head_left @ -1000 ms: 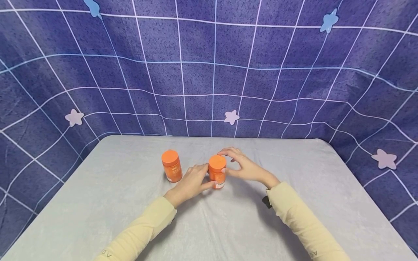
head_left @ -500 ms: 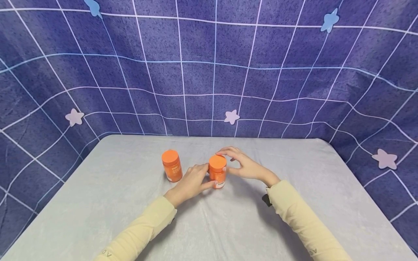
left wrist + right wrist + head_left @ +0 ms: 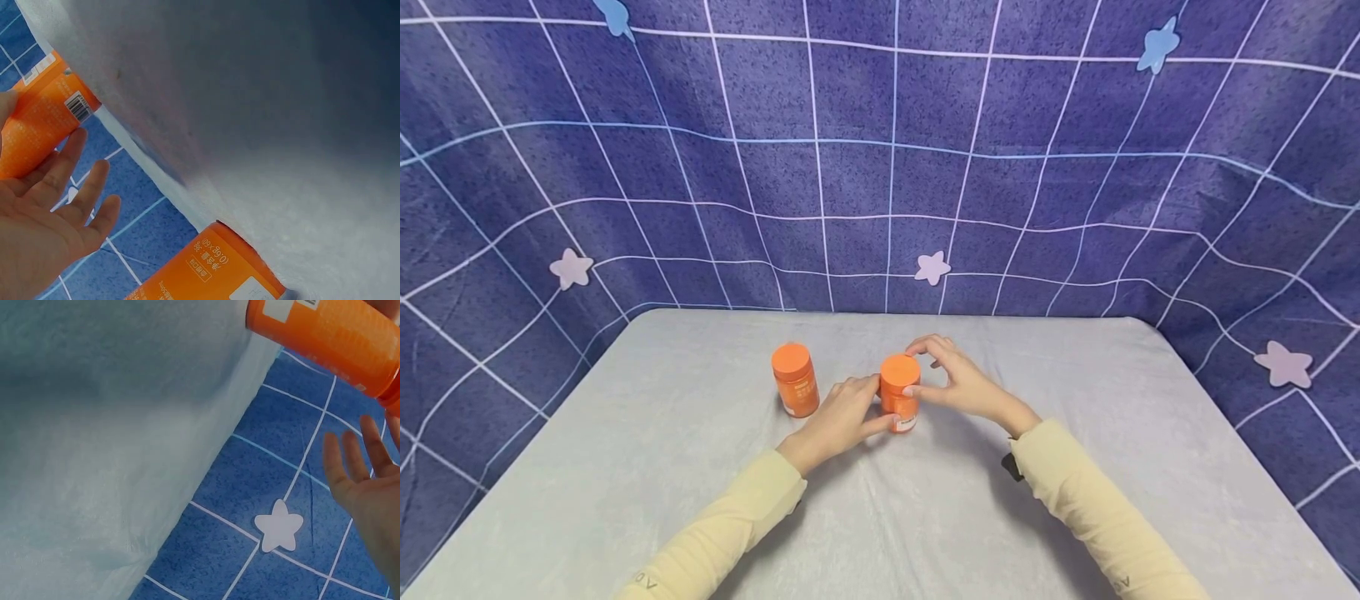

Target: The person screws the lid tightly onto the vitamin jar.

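Note:
An orange jar (image 3: 897, 406) with a screw lid (image 3: 899, 371) stands upright on the table. My left hand (image 3: 841, 419) grips its body from the left, thumb at the front low down and fingers behind. From the right, my right hand (image 3: 966, 385) holds the lid between thumb and index finger. The right wrist view shows the other fingers (image 3: 349, 459) of that hand spread below the lid. A second orange jar (image 3: 796, 382), lid on, stands upright just left of my left hand; in the left wrist view this jar (image 3: 209, 265) shows printed text and a white label.
A light grey cloth covers the table (image 3: 1000, 525). Behind it and along both sides hangs a blue curtain (image 3: 850, 183) with a grid of lines and stars. Yellow sleeves cover both forearms.
My right thumb has come further round the front of the lid, while the index finger has shifted slightly to the right behind it. The left hand and both jars stay in place.

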The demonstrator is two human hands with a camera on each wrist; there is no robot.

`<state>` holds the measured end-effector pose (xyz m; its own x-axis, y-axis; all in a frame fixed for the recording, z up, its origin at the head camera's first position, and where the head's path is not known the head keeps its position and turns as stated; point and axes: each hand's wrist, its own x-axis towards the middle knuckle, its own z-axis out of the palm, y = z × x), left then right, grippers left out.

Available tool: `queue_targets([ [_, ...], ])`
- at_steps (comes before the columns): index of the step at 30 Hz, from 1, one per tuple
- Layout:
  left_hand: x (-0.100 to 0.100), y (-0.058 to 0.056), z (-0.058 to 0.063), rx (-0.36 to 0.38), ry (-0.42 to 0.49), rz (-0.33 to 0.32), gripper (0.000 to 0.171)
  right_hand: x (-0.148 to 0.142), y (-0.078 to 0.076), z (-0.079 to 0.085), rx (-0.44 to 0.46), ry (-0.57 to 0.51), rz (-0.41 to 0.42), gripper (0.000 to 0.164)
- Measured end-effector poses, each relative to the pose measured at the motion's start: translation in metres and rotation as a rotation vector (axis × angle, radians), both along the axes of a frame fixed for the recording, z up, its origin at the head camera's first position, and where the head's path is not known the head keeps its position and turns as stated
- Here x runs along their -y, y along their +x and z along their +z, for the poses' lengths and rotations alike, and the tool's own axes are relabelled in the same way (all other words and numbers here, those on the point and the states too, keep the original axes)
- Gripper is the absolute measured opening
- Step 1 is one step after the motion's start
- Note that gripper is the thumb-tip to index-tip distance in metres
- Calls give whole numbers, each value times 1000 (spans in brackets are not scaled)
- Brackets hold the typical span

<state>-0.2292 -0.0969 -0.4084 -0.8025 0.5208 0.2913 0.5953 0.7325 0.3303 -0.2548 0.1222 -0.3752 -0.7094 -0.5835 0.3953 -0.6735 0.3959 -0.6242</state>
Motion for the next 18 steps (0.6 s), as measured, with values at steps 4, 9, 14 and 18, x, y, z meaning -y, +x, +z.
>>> queue_targets([
  [4,0,0,0,-10,10,-3,40,2,2,0,-25,-5,-23,47],
  [9,0,0,1,-4,10,0,41,4,2,-1,-54,-1,-35,47],
  [14,-1,0,0,7,0,10,42,4,3,0,-56,4,-42,47],
  [18,-1,0,0,16,-1,12,44,4,2,-2,-51,8,-38,49],
])
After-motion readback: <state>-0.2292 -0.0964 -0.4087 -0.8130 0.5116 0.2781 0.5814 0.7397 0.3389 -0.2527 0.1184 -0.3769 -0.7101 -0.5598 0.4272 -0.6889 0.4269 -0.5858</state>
